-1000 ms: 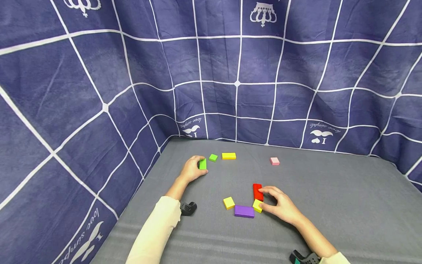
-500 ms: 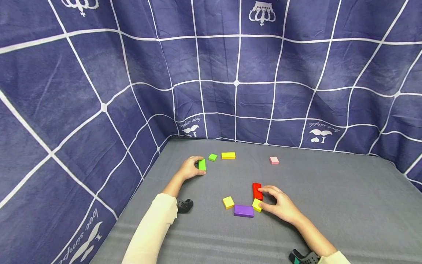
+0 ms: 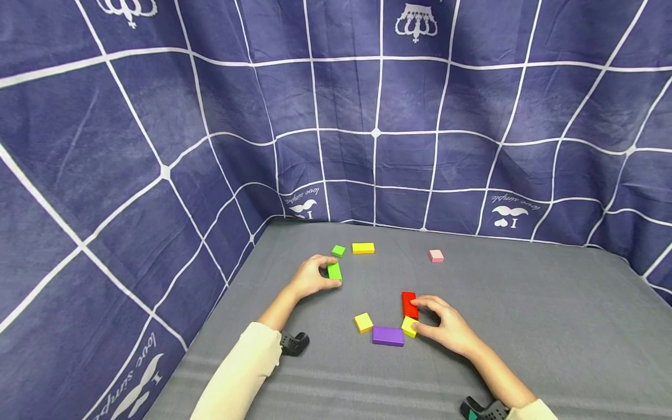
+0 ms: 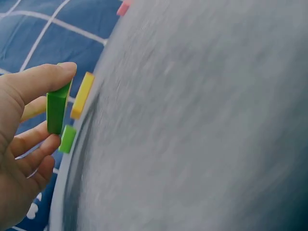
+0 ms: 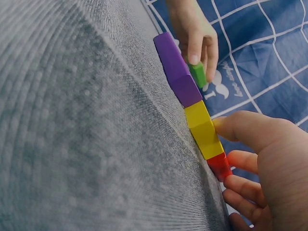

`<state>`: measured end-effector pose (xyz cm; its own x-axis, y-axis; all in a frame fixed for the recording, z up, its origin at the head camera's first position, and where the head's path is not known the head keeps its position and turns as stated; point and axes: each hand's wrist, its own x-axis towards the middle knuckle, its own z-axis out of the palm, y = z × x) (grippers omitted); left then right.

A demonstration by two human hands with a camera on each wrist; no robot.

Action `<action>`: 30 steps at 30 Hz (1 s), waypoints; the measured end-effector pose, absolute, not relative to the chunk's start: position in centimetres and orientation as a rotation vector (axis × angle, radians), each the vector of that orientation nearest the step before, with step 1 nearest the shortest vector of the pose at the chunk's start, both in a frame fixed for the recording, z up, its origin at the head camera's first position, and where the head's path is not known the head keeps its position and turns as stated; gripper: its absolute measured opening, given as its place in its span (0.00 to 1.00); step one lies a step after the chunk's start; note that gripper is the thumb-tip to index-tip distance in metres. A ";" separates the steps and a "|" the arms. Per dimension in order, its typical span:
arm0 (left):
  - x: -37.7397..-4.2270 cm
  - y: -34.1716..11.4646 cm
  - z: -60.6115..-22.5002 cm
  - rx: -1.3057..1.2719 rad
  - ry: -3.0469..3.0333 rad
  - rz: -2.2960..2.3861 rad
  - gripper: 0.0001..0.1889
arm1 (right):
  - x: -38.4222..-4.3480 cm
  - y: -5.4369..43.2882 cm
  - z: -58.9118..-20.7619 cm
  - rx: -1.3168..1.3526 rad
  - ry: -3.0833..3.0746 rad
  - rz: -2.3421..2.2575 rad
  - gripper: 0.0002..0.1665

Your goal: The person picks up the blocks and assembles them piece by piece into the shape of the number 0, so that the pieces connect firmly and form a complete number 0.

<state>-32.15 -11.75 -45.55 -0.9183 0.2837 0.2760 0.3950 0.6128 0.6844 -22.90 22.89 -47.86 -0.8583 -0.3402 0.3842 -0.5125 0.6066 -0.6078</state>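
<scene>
My left hand (image 3: 311,277) pinches a green rectangular block (image 3: 335,272) between thumb and fingertips. In the left wrist view that block (image 4: 57,108) appears apart from the grey surface. My right hand (image 3: 448,328) rests by a red block (image 3: 410,305) and a yellow block (image 3: 410,326). Its thumb touches the yellow block and its fingertips touch the red one. These two blocks touch, and a purple block (image 3: 388,336) lies against the yellow block's left side. The right wrist view shows the purple (image 5: 175,70), yellow (image 5: 204,129) and red (image 5: 219,166) blocks in a row.
A second yellow block (image 3: 364,322) lies left of the purple one. Toward the back of the grey surface (image 3: 525,315) are a small green block (image 3: 338,251), a long yellow block (image 3: 363,248) and a pink block (image 3: 436,255). A blue gridded curtain (image 3: 404,157) stands behind.
The left hand has carried the green block to the right and nearer, away from its spot at the far left. The right hand and the blocks beside it stay in place.
</scene>
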 end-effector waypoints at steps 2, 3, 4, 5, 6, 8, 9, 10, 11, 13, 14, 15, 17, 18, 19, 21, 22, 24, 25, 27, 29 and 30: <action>-31.6 -11.2 -45.4 -0.633 -2.687 -1.191 0.30 | -22.9 22.9 -47.8 0.704 -2.601 1.093 0.24; -31.4 -10.9 -45.4 -0.656 -2.689 -1.188 0.29 | -22.9 22.9 -47.8 0.704 -2.601 1.092 0.24; -31.1 -10.6 -45.4 -0.679 -2.689 -1.189 0.29 | -22.9 22.9 -47.8 0.704 -2.600 1.093 0.24; -30.9 -10.4 -45.4 -0.698 -2.693 -1.189 0.28 | -22.9 22.9 -47.8 0.703 -2.600 1.095 0.24; -30.7 -10.1 -45.4 -0.714 -2.691 -1.194 0.28 | -22.9 22.9 -47.8 0.703 -2.601 1.095 0.24; -30.2 -9.7 -45.3 -0.742 -2.690 -1.199 0.27 | -22.9 22.9 -47.8 0.703 -2.604 1.092 0.24; -30.0 -9.5 -45.3 -0.758 -2.689 -1.200 0.27 | -22.9 22.9 -47.8 0.702 -2.606 1.091 0.24; -29.8 -9.3 -45.4 -0.781 -2.683 -1.192 0.27 | -22.9 22.9 -47.8 0.701 -2.608 1.091 0.24; -29.6 -9.2 -45.4 -0.800 -2.680 -1.188 0.27 | -22.9 22.9 -47.8 0.701 -2.609 1.091 0.24; -29.3 -8.9 -45.4 -0.833 -2.680 -1.171 0.26 | -22.9 22.9 -47.8 0.704 -2.608 1.090 0.24; -29.2 -8.8 -45.5 -0.852 -2.678 -1.164 0.26 | -22.9 22.9 -47.8 0.706 -2.608 1.089 0.24; -29.1 -8.7 -45.6 -0.862 -2.679 -1.163 0.26 | -22.9 22.9 -47.8 0.706 -2.606 1.089 0.24; -28.9 -8.4 -45.7 -0.874 -2.685 -1.168 0.26 | -22.9 22.8 -47.8 0.709 -2.602 1.090 0.24; -28.8 -8.3 -45.8 -0.883 -2.684 -1.170 0.26 | -22.9 22.8 -47.8 0.709 -2.600 1.089 0.24; -28.7 -8.2 -45.9 -0.889 -2.684 -1.174 0.26 | -22.9 22.8 -47.8 0.709 -2.600 1.088 0.24; -28.6 -8.0 -45.9 -0.894 -2.691 -1.176 0.26 | -22.9 22.8 -47.8 0.710 -2.597 1.089 0.25; -28.5 -7.9 -46.0 -0.900 -2.688 -1.171 0.26 | -22.8 22.8 -47.8 0.709 -2.597 1.088 0.25; -28.4 -7.8 -46.1 -0.906 -2.688 -1.165 0.26 | -22.8 22.8 -47.8 0.707 -2.596 1.084 0.24; -28.5 -7.7 -46.2 -0.908 -2.691 -1.160 0.26 | -22.9 22.8 -47.7 0.706 -2.596 1.085 0.24; -28.5 -7.6 -46.4 -0.916 -2.684 -1.156 0.25 | -22.9 22.8 -47.7 0.706 -2.595 1.086 0.24; -28.5 -7.5 -46.5 -0.924 -2.679 -1.154 0.25 | -22.9 22.8 -47.7 0.705 -2.594 1.087 0.24; -28.5 -7.5 -46.6 -0.928 -2.677 -1.148 0.25 | -22.9 22.9 -47.7 0.707 -2.592 1.089 0.24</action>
